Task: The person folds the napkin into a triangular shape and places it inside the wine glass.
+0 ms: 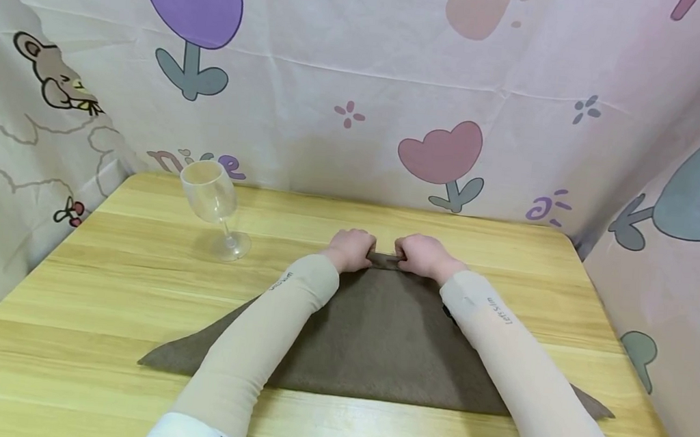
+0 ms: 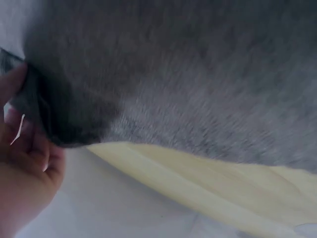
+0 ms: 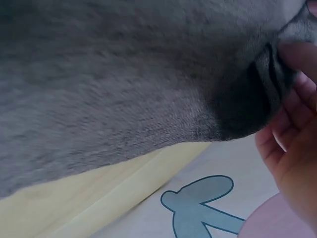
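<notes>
A brown cloth (image 1: 386,338), folded to a broad triangle, lies on the wooden table with its long edge toward me. At its far end the tip is turned over into a narrow folded strip. My left hand (image 1: 352,249) pinches the left end of that strip, and my right hand (image 1: 426,257) pinches the right end. In the left wrist view the thumb and curled fingers of the left hand (image 2: 29,148) hold the cloth's rolled edge. The right wrist view shows the right hand (image 3: 294,114) gripping the folded layers likewise.
An upright wine glass (image 1: 212,201) stands at the back left of the wooden table (image 1: 91,287). A patterned fabric backdrop (image 1: 338,60) hangs behind the table and along both sides. My sleeved forearms cross over parts of the cloth.
</notes>
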